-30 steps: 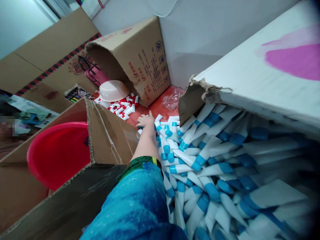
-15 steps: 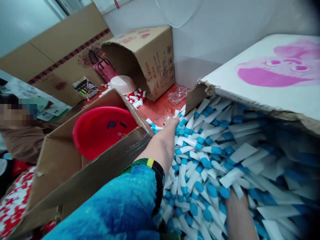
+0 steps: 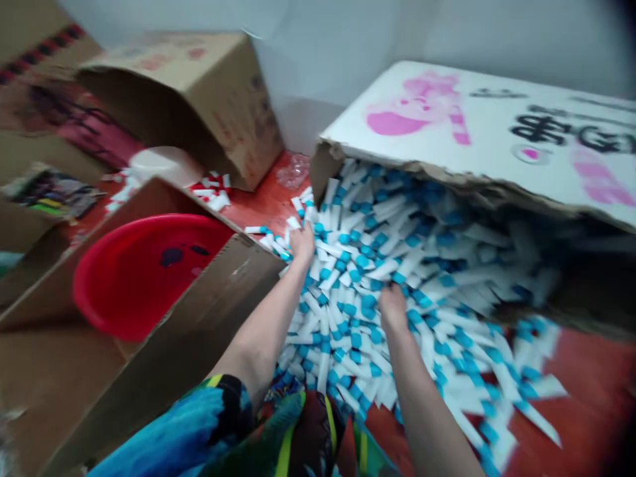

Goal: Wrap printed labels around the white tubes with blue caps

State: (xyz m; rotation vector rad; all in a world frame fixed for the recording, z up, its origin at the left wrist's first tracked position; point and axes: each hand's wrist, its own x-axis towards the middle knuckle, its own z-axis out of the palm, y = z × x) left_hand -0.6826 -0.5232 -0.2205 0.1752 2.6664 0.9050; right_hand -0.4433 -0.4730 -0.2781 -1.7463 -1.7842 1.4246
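A big heap of white tubes with blue caps (image 3: 348,311) spills from the mouth of a white carton (image 3: 477,132). At the heap's far left edge, near the corner of a brown box, my left hand (image 3: 301,244) touches the tubes, its fingertips blurred among them. My right hand (image 3: 393,306) reaches into the middle of the heap. Tubes hide its fingers, so neither grip can be made out.
To the left stands an open brown box (image 3: 218,291) with a red basin (image 3: 114,278) inside. Behind it are an overturned carton (image 3: 223,112), a white bowl (image 3: 163,165), red-and-white pieces (image 3: 213,192) and crumpled clear plastic (image 3: 293,170). The red surface (image 3: 586,377) shows at right.
The view has swung right, bringing more of the white carton in. My right hand has come out from under the tubes near the carton and now shows further left, closer to my left hand.
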